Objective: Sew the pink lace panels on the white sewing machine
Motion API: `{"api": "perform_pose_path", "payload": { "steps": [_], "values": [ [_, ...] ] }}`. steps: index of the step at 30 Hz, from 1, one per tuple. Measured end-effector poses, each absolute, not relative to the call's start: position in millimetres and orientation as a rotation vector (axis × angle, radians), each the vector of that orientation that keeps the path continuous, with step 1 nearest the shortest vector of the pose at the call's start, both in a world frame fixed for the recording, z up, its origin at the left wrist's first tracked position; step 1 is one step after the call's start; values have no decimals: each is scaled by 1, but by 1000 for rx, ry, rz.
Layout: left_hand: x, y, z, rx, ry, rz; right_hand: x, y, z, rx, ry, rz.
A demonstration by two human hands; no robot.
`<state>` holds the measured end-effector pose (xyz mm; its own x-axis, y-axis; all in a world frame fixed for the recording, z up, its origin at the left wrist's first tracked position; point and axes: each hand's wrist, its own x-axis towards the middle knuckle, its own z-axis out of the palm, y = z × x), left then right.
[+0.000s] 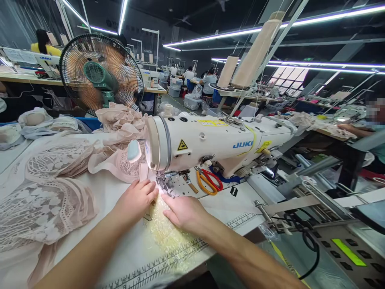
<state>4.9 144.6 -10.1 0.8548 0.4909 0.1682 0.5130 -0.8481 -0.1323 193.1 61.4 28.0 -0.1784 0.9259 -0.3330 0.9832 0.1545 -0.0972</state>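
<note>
White tabletop (110,192) under pale pink lace garment (128,165).

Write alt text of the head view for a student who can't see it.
A person's left hand and right hand are close together at a white sewing machine. Pale lace lies at left; a fan stands beyond.

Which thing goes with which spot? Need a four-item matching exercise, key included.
1. white long-armed sewing machine
2. beige floral-lace pieces
3. shiny crinkled pale-yellow sheet
4. round caged fan with green hub

A. past the white tabletop, back left
B. running from between the bare left hand and bare right hand toward the near edge
C. spread on the tabletop, left
D. just beyond both hands, blue lettering on its side

Pairs: 1-D, 2-C, 3-B, 4-A
</note>
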Motion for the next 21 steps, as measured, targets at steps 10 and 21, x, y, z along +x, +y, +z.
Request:
{"api": "perform_pose_path", "payload": {
  "steps": [10, 21],
  "values": [
    [10, 144, 2, -2735, -1112, -36, 198, 54, 11, 1952, 2340, -404],
    [-1, 143, -2, -2327, -1461, -304, 200, 49, 10, 1989, 2437, -515]
  ]
}}
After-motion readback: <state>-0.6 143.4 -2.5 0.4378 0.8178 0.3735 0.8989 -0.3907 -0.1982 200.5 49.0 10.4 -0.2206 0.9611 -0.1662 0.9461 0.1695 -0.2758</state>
